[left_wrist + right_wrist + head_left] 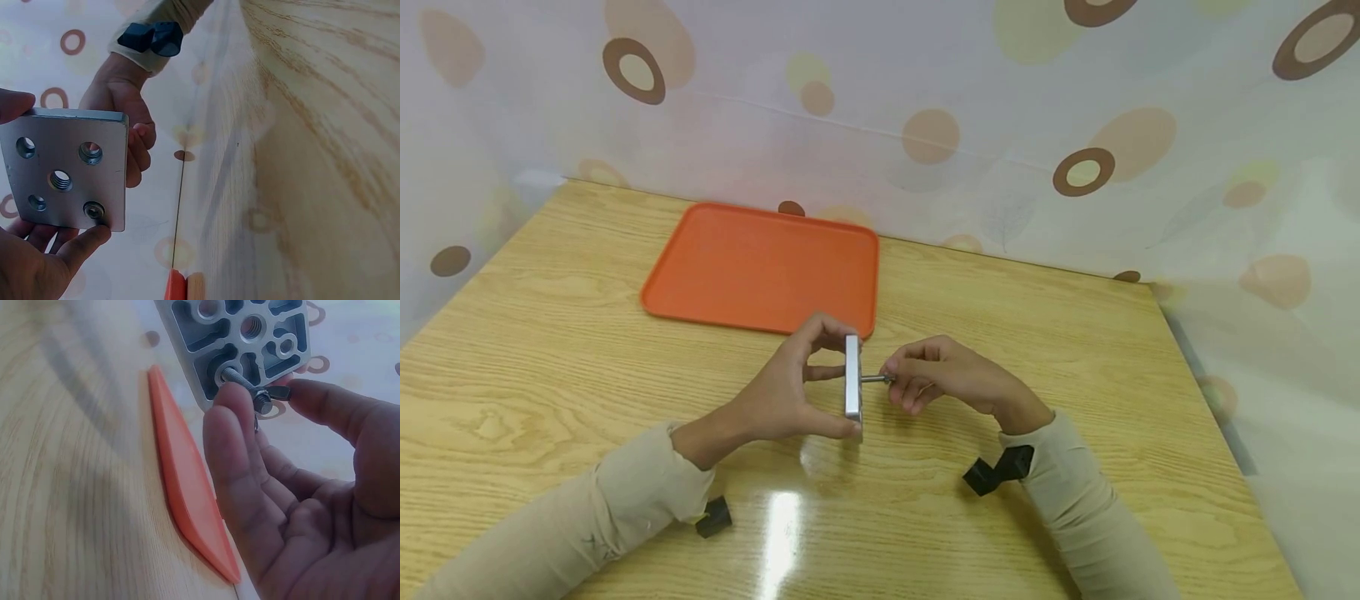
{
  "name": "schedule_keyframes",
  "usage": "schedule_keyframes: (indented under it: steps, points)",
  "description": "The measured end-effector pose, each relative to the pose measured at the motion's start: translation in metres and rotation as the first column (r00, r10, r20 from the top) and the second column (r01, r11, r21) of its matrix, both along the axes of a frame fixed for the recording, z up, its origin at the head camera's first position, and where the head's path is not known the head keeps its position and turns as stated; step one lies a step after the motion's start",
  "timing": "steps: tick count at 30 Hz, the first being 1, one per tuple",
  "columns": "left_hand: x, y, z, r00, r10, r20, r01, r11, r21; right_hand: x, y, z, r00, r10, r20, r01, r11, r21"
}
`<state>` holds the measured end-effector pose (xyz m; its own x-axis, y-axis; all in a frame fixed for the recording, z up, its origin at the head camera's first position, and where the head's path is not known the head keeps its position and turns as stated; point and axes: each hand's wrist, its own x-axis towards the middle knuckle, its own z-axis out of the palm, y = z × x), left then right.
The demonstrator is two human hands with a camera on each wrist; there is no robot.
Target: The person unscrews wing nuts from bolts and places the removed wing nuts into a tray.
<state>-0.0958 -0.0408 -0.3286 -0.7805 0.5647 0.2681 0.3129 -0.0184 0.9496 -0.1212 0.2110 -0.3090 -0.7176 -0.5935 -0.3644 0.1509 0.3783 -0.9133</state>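
Observation:
My left hand [786,396] grips a square silver metal plate [853,375] by its edges, upright above the table. In the left wrist view the plate's smooth face shows a threaded centre hole and holes toward the corners. A socket bolt head [94,211] sits in one corner hole, with a left fingertip right by it. On the ribbed side, seen in the right wrist view, the bolt shaft [240,380] sticks out toward my right hand [955,375]. A wing nut [278,393] is near the shaft's end, and my right thumb and fingers pinch it.
An orange-red tray [767,267] lies on the wooden table [1037,333] behind my left hand, near the back edge. A patterned curtain [865,167] hangs behind the table. Black devices [1000,469] are strapped at the wrists.

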Motion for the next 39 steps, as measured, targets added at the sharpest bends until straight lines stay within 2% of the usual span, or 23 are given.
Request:
schedule_keyframes:
  steps: [15,21,24,28,30,39]
  points:
    - [-0.0004,0.0003,-0.0006,1.0,0.011,-0.002,-0.011,1.0,-0.01,-0.0025,0.0043,-0.0043,1.0,0.03,0.002,-0.029,0.991,-0.13]
    - [-0.0004,0.0002,-0.0005,1.0,0.005,0.005,-0.005,1.0,-0.01,-0.0022,0.0038,-0.0039,0.999,0.02,-0.05,-0.025,0.994,-0.107]
    - [-0.0003,0.0,-0.0005,1.0,0.005,0.003,-0.005,1.0,-0.009,-0.0025,0.0027,-0.0036,0.998,-0.016,-0.061,0.012,0.998,-0.068]
    - [-0.0004,0.0001,-0.0008,1.0,0.001,0.001,-0.001,1.0,-0.001,-0.0024,0.0006,-0.0024,0.996,-0.083,-0.033,0.082,0.997,-0.012]
    - [-0.0005,0.0001,-0.001,1.0,-0.001,0.002,0.001,1.0,0.002,-0.0025,0.0003,-0.0028,0.996,-0.091,-0.016,0.091,0.996,0.007]
    - [-0.0005,0.0005,-0.0006,1.0,-0.002,0.0,0.002,1.0,0.002,-0.0021,0.0005,-0.0056,0.994,-0.049,0.101,0.054,0.998,-0.04]
